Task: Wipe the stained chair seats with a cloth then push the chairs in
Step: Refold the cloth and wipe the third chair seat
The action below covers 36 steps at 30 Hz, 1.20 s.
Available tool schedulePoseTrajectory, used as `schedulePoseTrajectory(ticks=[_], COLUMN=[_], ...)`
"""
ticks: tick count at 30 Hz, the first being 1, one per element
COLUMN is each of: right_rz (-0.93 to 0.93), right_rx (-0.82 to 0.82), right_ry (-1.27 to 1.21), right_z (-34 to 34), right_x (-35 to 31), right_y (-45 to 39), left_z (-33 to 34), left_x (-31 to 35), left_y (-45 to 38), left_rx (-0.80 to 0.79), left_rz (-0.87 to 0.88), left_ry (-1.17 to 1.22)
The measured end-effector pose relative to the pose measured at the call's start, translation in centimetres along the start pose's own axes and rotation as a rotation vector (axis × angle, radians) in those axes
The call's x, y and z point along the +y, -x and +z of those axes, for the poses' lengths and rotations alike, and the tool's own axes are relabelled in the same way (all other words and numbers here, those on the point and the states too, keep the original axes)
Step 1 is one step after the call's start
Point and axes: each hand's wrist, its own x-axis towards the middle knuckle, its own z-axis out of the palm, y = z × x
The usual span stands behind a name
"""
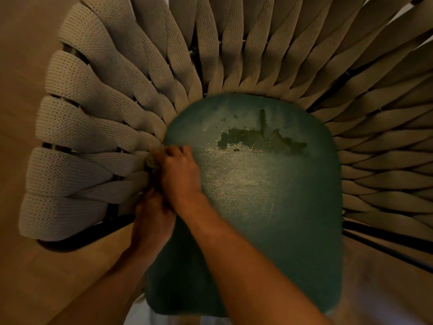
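I look straight down on a chair with a dark green seat cushion (269, 202). A wet, yellowish stain (260, 137) spreads across the back half of the cushion. Both hands meet at the cushion's left edge. My right hand (179, 174) is closed over a small bunched cloth (151, 161), of which only a pale corner shows. My left hand (153, 219) lies just below it, fingers curled at the same spot; what it holds is hidden under the right hand.
Beige woven straps (98, 118) fan out around the seat as backrest and arms, on a dark metal frame (93, 233). Light wooden floor (30, 277) lies to the left and lower right.
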Motion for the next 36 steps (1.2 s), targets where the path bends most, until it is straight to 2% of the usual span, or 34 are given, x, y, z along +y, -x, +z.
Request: schedulePoseTrajectory(ticks=[5, 7, 11, 14, 22, 26, 31, 36], right_rz=[-0.044, -0.014, 0.125, 0.243, 0.513, 0.698, 0.751, 0.511], right_rx=[0.023, 0.046, 0.148, 0.160, 0.261, 0.363, 0.454, 0.426], right_ry=[0.109, 0.098, 0.095, 0.108, 0.175, 0.118, 0.043, 0.008], right_z=[-0.8, -1.8, -4.2, -6.7, -11.8, -13.1, -11.6, -8.6], right_x=[2.8, 5.1, 11.5, 16.2, 26.3, 27.5, 26.3, 21.5], right_y=[1.0, 2.1, 4.5, 6.6, 10.9, 11.0, 10.6, 8.9], left_z=[0.5, 0.8, 1.1, 1.4, 1.7, 1.6, 1.5, 1.5], left_x=[-0.4, 0.0, 0.8, 1.4, 2.0, 2.2, 2.4, 2.6], left_y=[-0.3, -0.2, -0.2, -0.4, -0.7, -1.2, -1.2, -1.1], left_rx=[-0.039, -0.048, -0.099, -0.131, -0.115, -0.118, -0.115, -0.118], left_rz=[0.078, 0.040, 0.001, -0.016, -0.049, -0.065, -0.067, -0.099], left_ry=[-0.122, -0.192, -0.262, -0.309, -0.395, -0.433, -0.421, -0.390])
